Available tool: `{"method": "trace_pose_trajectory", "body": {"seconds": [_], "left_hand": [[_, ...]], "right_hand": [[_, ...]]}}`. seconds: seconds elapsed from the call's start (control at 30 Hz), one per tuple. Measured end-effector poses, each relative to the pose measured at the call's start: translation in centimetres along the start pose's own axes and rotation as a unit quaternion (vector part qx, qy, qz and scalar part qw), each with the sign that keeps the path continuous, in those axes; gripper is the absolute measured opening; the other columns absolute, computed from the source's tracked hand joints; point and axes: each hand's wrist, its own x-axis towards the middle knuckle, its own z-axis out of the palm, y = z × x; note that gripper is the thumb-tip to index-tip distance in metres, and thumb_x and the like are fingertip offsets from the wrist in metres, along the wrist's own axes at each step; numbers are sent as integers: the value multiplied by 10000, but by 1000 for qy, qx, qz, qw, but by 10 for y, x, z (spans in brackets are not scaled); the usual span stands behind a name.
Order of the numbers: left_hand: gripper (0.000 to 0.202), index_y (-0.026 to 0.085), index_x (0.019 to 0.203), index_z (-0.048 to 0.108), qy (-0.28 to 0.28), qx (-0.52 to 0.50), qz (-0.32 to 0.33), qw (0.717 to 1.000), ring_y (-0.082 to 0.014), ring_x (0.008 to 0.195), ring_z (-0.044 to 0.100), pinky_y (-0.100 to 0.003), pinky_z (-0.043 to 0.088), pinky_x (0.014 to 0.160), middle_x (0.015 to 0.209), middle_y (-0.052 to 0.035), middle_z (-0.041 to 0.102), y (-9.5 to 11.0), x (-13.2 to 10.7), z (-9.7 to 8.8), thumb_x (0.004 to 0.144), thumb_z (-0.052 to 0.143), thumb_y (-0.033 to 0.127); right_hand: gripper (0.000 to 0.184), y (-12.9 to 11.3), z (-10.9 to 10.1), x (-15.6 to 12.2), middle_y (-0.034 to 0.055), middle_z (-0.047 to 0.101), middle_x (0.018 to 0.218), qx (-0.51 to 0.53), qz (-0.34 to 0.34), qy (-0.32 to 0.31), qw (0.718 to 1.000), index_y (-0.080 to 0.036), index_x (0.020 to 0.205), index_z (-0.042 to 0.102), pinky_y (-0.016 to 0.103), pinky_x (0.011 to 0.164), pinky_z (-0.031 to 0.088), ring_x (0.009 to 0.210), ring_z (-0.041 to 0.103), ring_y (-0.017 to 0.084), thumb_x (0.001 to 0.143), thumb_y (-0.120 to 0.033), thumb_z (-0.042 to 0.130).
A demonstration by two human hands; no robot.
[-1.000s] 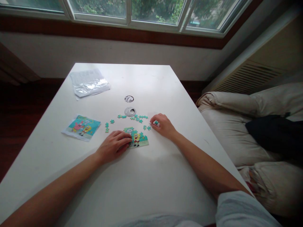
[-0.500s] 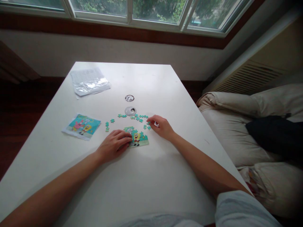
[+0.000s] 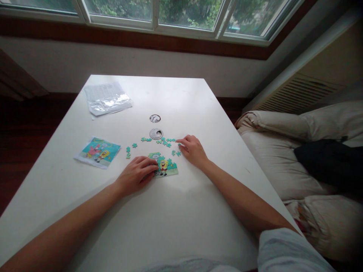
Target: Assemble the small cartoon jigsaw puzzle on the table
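A partly assembled cartoon jigsaw puzzle (image 3: 169, 169) lies on the white table. My left hand (image 3: 138, 170) rests over its left side with the fingers stretched flat, hiding that part. Loose green puzzle pieces (image 3: 167, 143) are scattered in an arc beyond it. At the right end of this arc is my right hand (image 3: 193, 151), its index finger extended at the pieces and its thumb a little apart. A small piece lies by these fingertips, partly covered. Two more loose pieces (image 3: 176, 153) sit between the right hand and the puzzle.
A picture packet (image 3: 99, 152) with the same cartoon lies left on the table (image 3: 159, 226). Clear plastic packaging (image 3: 107, 99) is at the far left corner. Two round cable-hole fittings (image 3: 156, 133) are set mid-table. A beige sofa (image 3: 263, 158) holding a dark cloth stands to the right.
My right hand has shifted slightly away from me, and its pinched fingers have loosened, the index finger now reaching out. My left hand stays on the puzzle.
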Motion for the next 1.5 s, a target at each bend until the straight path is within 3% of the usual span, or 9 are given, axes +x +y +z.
{"method": "trace_pose_trajectory", "body": {"seconds": [0.2,0.43,0.67,0.9,1.07,1.2,1.33,1.43,1.5], "left_hand": [[274,253,1257,661,5,6,3,1000,-246,1152,611,-444,486,1014,1288,-72,691,2,3,1,1010,546,218],[267,250,1261,650,7,2,5,1000,-244,1161,603,-442,483,1025,1306,-67,682,2,3,1,1016,548,222],[294,255,1274,645,7,-5,2,1000,-244,1177,605,-441,481,1036,1300,-72,684,3,2,0,999,557,203],[287,251,1267,649,6,-1,3,1000,-243,1168,609,-443,488,1025,1300,-73,685,4,3,-1,1002,548,207],[288,261,1270,655,8,2,0,1000,-240,1169,611,-441,488,1028,1301,-73,687,3,3,0,1008,546,213],[280,257,1268,658,2,1,-4,1000,-242,1174,607,-442,485,1031,1300,-70,688,2,3,1,1013,546,219],[286,255,1274,651,0,-5,-3,1000,-242,1180,602,-442,480,1036,1305,-69,685,2,3,1,1010,549,214],[287,257,1275,646,-1,-6,-2,1000,-245,1181,597,-441,477,1037,1314,-67,680,2,3,1,1009,550,208],[287,254,1275,643,-2,-7,-1,1000,-248,1183,593,-445,477,1039,1318,-69,677,2,2,1,1008,549,204]], "right_hand": [[261,-25,5,3,97,645,1070,-68,-27,-32,997,-234,1182,728,397,910,415,1017,542,265,990,-380,627],[276,-29,11,15,102,653,1085,-103,-16,-53,993,-225,1171,725,399,920,393,1034,546,271,982,-408,642],[152,-40,12,29,93,651,1088,-102,4,-71,992,-221,1082,722,384,903,389,1046,545,260,964,-289,654],[92,-33,11,32,73,646,1064,-35,-12,-106,994,-226,990,710,367,894,393,1038,565,245,899,-213,698],[132,-31,8,32,66,655,1075,-3,-42,-121,992,-230,995,719,365,901,383,1041,569,239,887,-161,688],[297,-27,5,31,57,673,1108,6,-66,-109,992,-263,1038,741,374,915,371,1059,564,236,896,-47,595],[86,-28,4,24,72,670,1044,-24,-42,-66,997,-233,999,724,390,905,383,1017,555,250,950,-230,654],[228,-35,4,20,95,661,1028,-70,-35,-49,996,-216,1000,715,407,890,389,1002,542,273,927,-433,719],[300,-42,7,19,109,658,1037,-93,-36,-48,994,-213,1020,712,413,886,391,1010,537,285,905,-489,738]]}}
